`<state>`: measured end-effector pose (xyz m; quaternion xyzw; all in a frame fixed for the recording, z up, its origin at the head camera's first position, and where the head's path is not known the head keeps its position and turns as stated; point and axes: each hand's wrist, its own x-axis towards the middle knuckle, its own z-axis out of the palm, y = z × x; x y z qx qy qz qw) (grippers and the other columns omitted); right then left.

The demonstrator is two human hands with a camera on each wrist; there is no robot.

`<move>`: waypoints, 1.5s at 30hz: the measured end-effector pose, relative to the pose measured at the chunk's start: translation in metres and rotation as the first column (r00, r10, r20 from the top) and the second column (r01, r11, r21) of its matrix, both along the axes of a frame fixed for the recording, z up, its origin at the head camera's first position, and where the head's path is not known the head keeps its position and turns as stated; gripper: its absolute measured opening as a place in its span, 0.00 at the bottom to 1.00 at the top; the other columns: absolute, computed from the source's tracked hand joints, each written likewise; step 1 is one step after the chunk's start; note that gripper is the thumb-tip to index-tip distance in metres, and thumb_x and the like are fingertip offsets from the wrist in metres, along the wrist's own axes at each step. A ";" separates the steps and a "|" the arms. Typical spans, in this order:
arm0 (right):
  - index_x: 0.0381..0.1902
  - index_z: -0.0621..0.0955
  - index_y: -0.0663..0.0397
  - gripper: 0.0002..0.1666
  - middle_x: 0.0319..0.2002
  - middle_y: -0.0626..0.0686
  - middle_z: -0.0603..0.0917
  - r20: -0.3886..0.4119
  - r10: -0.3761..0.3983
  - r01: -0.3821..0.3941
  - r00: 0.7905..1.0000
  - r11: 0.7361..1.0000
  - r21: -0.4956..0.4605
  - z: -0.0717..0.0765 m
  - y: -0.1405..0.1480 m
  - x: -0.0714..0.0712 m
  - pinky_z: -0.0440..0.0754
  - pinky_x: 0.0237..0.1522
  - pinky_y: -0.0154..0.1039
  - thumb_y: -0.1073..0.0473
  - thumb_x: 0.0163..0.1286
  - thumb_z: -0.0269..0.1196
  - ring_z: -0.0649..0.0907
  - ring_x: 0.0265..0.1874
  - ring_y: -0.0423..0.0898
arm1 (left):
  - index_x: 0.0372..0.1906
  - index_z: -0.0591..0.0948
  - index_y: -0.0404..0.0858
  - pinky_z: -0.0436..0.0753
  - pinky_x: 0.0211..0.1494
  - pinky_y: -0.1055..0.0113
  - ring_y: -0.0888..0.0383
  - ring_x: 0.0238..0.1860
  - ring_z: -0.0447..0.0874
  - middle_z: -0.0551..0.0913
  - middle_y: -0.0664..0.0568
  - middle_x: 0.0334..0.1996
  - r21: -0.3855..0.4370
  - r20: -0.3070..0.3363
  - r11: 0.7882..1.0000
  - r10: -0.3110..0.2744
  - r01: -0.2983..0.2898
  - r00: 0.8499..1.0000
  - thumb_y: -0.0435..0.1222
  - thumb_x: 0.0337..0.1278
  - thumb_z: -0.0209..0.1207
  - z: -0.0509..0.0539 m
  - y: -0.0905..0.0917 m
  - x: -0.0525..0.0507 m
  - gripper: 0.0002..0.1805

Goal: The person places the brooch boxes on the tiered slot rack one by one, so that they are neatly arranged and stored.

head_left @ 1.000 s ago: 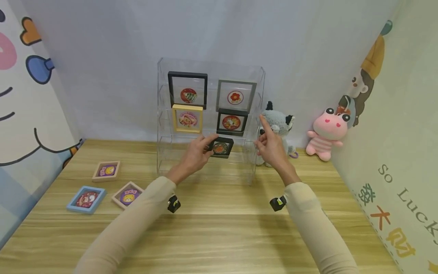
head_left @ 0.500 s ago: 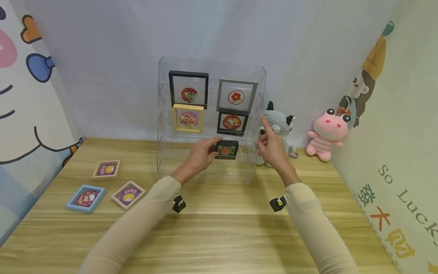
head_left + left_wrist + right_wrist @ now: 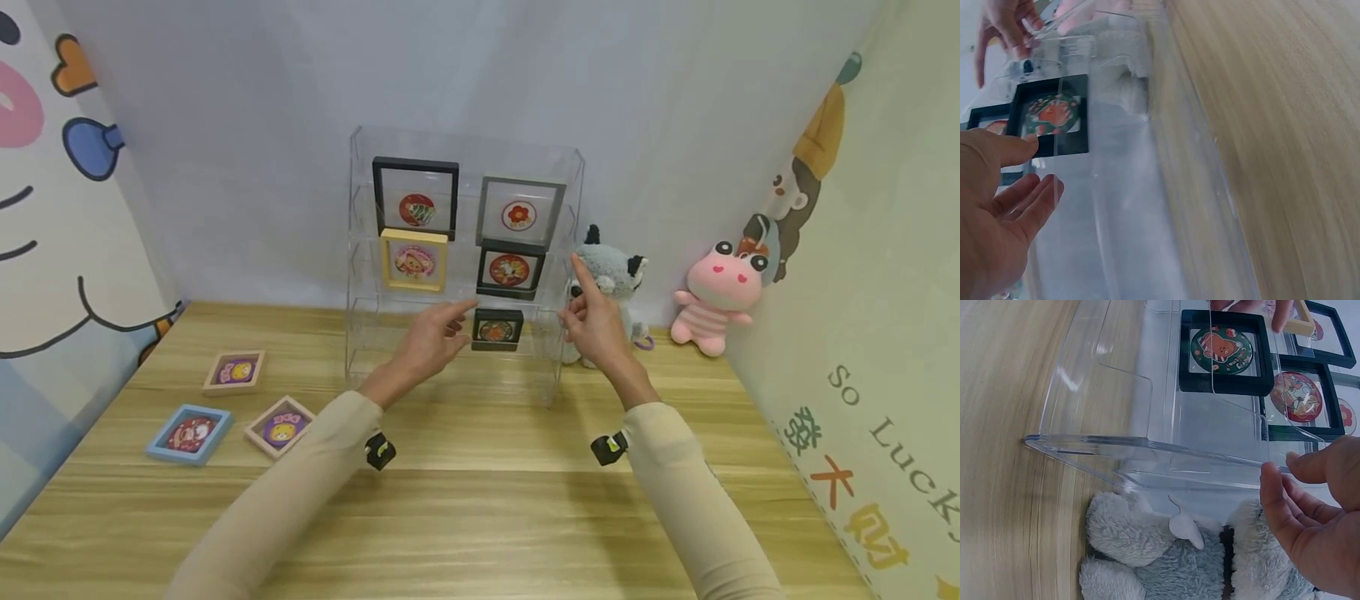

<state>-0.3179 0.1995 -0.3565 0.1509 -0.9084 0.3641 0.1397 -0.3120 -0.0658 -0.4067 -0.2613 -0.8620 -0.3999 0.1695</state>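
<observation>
A clear tiered display rack (image 3: 450, 379) stands upright on the table, with several small picture frames on its tiers. On a lower tier, a small black frame (image 3: 497, 330) shows a bear on a round green badge (image 3: 1222, 350). My left hand (image 3: 427, 337) is beside this frame's left edge, fingers apart and gripping nothing; the left wrist view shows one fingertip close to the frame's corner, contact unclear. My right hand (image 3: 596, 321) pinches the rack's right side edge between thumb and fingers. Its index finger points up along that side.
Above sit a black frame (image 3: 416, 162), a grey frame (image 3: 522, 182), a yellow frame (image 3: 414, 237) and another black frame (image 3: 512, 247). A blue frame (image 3: 189, 435) and two wooden frames lie at left. A grey plush (image 3: 611, 262) and pink plush (image 3: 716, 287) sit at right.
The small black frame, tilted in my left hand a second ago, now stands straight on the tier, slightly further right. My left hand has let go and drawn back left; my right stays.
</observation>
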 end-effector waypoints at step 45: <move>0.81 0.51 0.42 0.50 0.33 0.61 0.81 0.025 -0.006 0.005 1.000 0.999 0.032 0.000 0.000 0.002 0.86 0.26 0.42 0.70 0.70 0.62 0.85 0.24 0.53 | 0.62 0.74 0.24 0.78 0.53 0.36 0.28 0.55 0.74 0.76 0.24 0.55 -0.363 0.357 0.930 0.080 0.060 0.931 0.36 0.43 0.77 -0.036 -0.218 0.094 0.40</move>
